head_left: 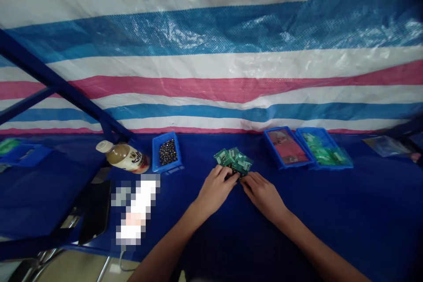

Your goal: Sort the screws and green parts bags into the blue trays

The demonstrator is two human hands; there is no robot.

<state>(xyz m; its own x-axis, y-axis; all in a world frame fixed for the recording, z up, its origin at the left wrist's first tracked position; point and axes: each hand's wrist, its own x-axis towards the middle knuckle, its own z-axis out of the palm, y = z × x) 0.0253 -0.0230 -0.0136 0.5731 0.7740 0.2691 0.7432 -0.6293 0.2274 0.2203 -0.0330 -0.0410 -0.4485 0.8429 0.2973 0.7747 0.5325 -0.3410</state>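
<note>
Several small green packets (234, 158) lie in a loose pile on the blue table (211, 233), with small dark pieces at their near edge. My left hand (218, 187) rests at the pile's near left side, its fingers curled over the dark pieces. Close by on the right, my right hand (262, 194) has its fingers bent together beside the same pieces. The fingertips of both hands nearly meet. What either hand pinches is too small and hidden to tell.
A blue bin (180, 158) of small metal parts stands left of the pile, beside a drink bottle (130, 158). At the right are a bin of pink packets (287, 146) and a bin of green packets (325, 150). A blurred-out device lies at the left.
</note>
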